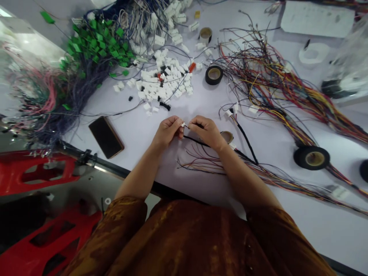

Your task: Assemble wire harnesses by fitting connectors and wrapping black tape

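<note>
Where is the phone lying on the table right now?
In the head view, the phone lies on the person's left, near the table's front edge, with the left hand to its right.

red plastic stools [37, 234] stand on the floor beside a pale table [195, 191].

No readable text, label, brand, number or sign. Faint marks on white slab [317, 18] at far right of bench [324, 234], too blurred to read. Pale piece [340, 192] by lower-right wires [304, 190], likewise illegible.
</note>
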Available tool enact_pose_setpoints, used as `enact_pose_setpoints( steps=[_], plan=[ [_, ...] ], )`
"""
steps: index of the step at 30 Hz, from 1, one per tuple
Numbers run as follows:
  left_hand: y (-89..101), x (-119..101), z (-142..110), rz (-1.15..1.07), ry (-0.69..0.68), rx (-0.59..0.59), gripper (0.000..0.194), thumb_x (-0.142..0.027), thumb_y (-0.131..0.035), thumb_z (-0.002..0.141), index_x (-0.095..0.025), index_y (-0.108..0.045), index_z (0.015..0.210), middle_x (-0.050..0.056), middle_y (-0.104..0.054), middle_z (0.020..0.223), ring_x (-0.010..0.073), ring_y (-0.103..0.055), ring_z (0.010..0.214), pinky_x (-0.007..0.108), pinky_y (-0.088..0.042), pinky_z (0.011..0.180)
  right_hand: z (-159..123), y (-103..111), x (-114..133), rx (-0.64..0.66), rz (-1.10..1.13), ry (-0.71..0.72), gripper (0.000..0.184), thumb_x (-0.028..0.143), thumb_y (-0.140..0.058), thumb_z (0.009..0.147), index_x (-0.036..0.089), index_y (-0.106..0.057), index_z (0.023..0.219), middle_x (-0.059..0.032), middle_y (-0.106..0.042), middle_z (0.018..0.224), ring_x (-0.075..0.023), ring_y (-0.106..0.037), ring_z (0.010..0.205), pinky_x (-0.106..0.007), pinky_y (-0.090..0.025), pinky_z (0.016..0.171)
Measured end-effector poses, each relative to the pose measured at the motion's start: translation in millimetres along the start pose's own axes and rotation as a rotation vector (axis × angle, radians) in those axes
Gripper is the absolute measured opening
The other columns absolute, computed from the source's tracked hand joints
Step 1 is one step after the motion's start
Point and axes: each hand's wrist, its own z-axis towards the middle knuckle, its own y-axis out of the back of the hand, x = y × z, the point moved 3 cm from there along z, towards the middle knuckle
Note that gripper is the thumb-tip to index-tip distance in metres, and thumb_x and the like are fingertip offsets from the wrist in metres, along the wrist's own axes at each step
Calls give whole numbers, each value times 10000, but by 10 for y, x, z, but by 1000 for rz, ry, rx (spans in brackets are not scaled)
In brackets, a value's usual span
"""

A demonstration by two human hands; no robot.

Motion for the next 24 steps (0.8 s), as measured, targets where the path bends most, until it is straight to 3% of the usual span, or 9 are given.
enact_pose_setpoints(
  steps=[3,7,9,14,18,21,24],
  plan=[
    [-27,-10,6,82,-30,-11,298,-416,-712,811,-160,-582,731,-36,-589,583,64,-531,426,180,-422,410,1,1,-4,28,-28,-22,195,305,-567,860,168,-591,723,18,-533,696,-112,-466,680,-265,-372,673],
    [-117,9,-19,142,-43,-89,235,-352,-683,808,-161,-566,738,-44,-586,554,69,-549,447,180,-431,445,-51,-32,70,-101,-198,50,229,318,-537,871,181,-566,689,5,-533,695,-130,-493,692,-280,-382,683],
    [-152,43,-28,80,-48,-97,259,-385,-653,814,-165,-545,731,-47,-575,543,74,-545,447,191,-437,455,-86,-31,89,-161,-236,8,213,356,-548,866,186,-598,748,-8,-583,725,-143,-522,688,-286,-398,668],
    [-119,114,29,30,-78,-38,345,-487,-684,789,-159,-584,829,-27,-607,638,95,-578,523,230,-469,527,-48,4,33,-142,-340,-46,235,459,-541,818,243,-613,758,-40,-646,735,-216,-588,686,-370,-448,670],
    [-113,105,51,-117,35,53,404,-477,-791,703,-157,-604,865,-19,-614,675,110,-584,578,281,-491,643,-50,0,-19,-201,-417,-149,251,554,-523,781,316,-603,762,-91,-667,730,-319,-620,699,-478,-456,645],
    [-153,115,56,-249,185,152,406,-460,-823,670,-138,-632,829,-12,-600,653,116,-571,569,306,-480,677,-89,-21,11,-243,-446,-114,297,584,-495,795,303,-588,788,-119,-670,771,-360,-627,744,-524,-457,670],
    [-156,144,40,-320,205,80,414,-442,-856,628,-119,-672,811,12,-630,699,116,-577,600,296,-463,688,-115,-43,70,-225,-491,-31,334,597,-469,829,280,-573,829,-128,-659,816,-373,-626,775,-538,-457,697]
  ],
)
